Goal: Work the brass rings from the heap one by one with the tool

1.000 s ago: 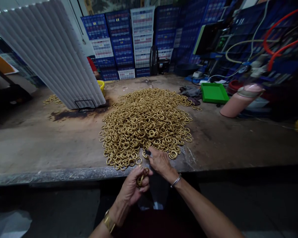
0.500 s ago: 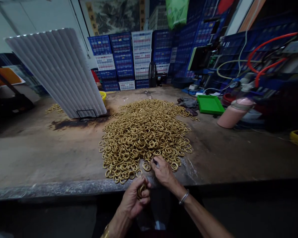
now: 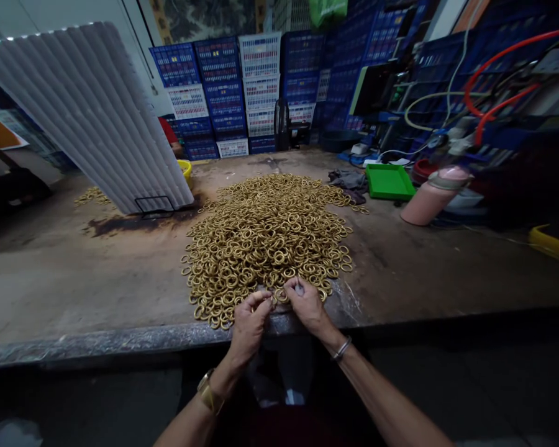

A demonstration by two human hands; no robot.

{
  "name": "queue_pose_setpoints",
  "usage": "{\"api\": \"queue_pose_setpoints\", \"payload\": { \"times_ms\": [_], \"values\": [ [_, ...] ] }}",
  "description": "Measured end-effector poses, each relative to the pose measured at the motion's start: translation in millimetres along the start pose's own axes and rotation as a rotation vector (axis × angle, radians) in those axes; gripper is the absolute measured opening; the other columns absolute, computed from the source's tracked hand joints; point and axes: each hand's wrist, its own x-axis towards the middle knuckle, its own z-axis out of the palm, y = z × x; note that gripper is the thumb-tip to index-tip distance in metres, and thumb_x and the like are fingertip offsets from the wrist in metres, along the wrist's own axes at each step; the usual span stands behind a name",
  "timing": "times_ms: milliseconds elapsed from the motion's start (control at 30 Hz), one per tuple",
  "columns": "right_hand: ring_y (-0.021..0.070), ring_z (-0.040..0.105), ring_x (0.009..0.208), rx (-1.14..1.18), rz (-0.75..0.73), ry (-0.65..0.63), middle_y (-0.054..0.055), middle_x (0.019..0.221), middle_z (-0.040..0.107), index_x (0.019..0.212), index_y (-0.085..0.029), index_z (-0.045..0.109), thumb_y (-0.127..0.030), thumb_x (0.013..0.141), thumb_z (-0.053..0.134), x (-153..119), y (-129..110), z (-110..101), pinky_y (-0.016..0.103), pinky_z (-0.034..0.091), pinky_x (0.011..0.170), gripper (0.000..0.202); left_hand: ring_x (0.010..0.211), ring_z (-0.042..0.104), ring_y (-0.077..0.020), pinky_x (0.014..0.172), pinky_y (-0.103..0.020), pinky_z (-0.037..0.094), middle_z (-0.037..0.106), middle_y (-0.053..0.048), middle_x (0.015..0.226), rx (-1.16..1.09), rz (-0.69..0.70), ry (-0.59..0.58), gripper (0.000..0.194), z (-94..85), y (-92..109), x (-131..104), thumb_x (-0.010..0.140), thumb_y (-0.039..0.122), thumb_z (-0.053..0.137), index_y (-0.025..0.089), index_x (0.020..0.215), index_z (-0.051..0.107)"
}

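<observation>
A heap of brass-coloured metal rings [image 3: 270, 230] lies on the worktable [image 3: 121, 279] in front of me. My left hand [image 3: 249, 323] is at the heap's near edge, thumb and forefinger pinched together at a ring. Whatever else its palm holds is hidden. My right hand [image 3: 310, 310] is closed just beside it, knuckles up, over the front rings. Between its thumb and fingers shows a small slim tool [image 3: 299, 288], greyish and too small to identify. A few loose rings lie between the two hands.
A tall ribbed pale panel [image 3: 102, 118] leans in a wire stand on the left. A green tray [image 3: 390, 182], grey cloth [image 3: 347, 180] and pink bottle [image 3: 428, 200] stand right. Crates [image 3: 218, 93] are stacked behind; a person's red sleeve [image 3: 168, 131] shows beyond the panel.
My left hand, earlier palm-up below the table edge with several rings in its fingers, has turned over and moved up to the heap. My right hand stays near the same rings; the view has tilted down.
</observation>
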Motion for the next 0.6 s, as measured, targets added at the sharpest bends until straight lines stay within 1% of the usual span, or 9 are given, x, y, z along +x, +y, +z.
{"api": "queue_pose_setpoints", "payload": {
  "times_ms": [67,133,167,267,333,467,533,600],
  "values": [
    [0.006,0.036,0.041,0.168,0.147,-0.033,-0.005,0.053,0.048,0.067,-0.018,0.05,-0.032,0.066,0.052,-3,-7,-1,0.019,0.029,0.04,0.013,0.054,0.048,-0.0083,0.052,-0.019,0.037,0.062,0.001,0.067,0.141,0.138,0.03,0.02,2.1,3,-2,0.067,0.026,0.063,0.016,0.085,0.067],
    [0.0038,0.029,0.036,0.324,0.278,-0.086,-0.008,0.051,0.044,0.072,-0.019,0.048,-0.032,0.064,0.054,-6,-15,-3,0.017,0.023,0.035,0.017,0.065,0.053,-0.0123,0.063,-0.022,0.041,0.064,-0.001,0.072,0.225,0.247,0.036,0.02,3.9,5,-5,0.067,0.023,0.063,0.017,0.085,0.069],
    [0.003,0.028,0.034,0.378,0.324,-0.12,-0.009,0.051,0.044,0.073,-0.019,0.047,-0.032,0.063,0.055,-8,-18,-3,0.016,0.021,0.033,0.018,0.067,0.054,-0.0137,0.066,-0.023,0.042,0.065,-0.001,0.073,0.241,0.272,0.024,0.021,4.5,5,-6,0.068,0.023,0.063,0.018,0.087,0.069],
    [0.0015,0.03,0.034,0.441,0.403,-0.227,-0.008,0.054,0.048,0.074,-0.018,0.046,-0.03,0.061,0.057,-11,-24,-4,0.014,0.019,0.032,0.021,0.069,0.057,-0.0156,0.068,-0.025,0.043,0.067,-0.003,0.078,0.246,0.294,-0.03,0.026,4.6,3,-8,0.069,0.024,0.062,0.018,0.093,0.069],
    [0.0009,0.03,0.034,0.443,0.429,-0.262,-0.007,0.055,0.049,0.074,-0.018,0.046,-0.028,0.06,0.057,-13,-24,-4,0.013,0.019,0.032,0.02,0.067,0.056,-0.0146,0.066,-0.024,0.043,0.067,-0.003,0.077,0.252,0.304,-0.046,0.026,3.7,0,-9,0.07,0.024,0.061,0.018,0.094,0.068],
    [0.0011,0.03,0.034,0.395,0.455,-0.299,-0.009,0.051,0.047,0.075,-0.018,0.046,-0.03,0.062,0.055,-15,-22,-3,0.013,0.019,0.032,0.02,0.056,0.051,-0.0108,0.057,-0.021,0.04,0.062,0.001,0.065,0.249,0.316,0.0,0.03,1.4,-3,-9,0.07,0.023,0.061,0.019,0.099,0.065],
    [0.0015,0.031,0.035,0.371,0.46,-0.33,-0.008,0.052,0.047,0.074,-0.018,0.046,-0.03,0.062,0.056,-16,-21,-2,0.012,0.019,0.033,0.02,0.06,0.053,-0.0117,0.059,-0.021,0.041,0.063,0.0,0.066,0.236,0.301,-0.015,0.028,0.7,-1,-9,0.07,0.023,0.061,0.018,0.097,0.066],
    [0.0018,0.032,0.037,0.364,0.451,-0.353,-0.008,0.053,0.045,0.073,-0.018,0.046,-0.029,0.061,0.056,-18,-21,-2,0.013,0.02,0.033,0.019,0.068,0.057,-0.0145,0.067,-0.024,0.043,0.067,-0.003,0.073,0.227,0.272,-0.081,0.022,0.1,2,-10,0.07,0.023,0.06,0.016,0.09,0.069]
  ]
}}
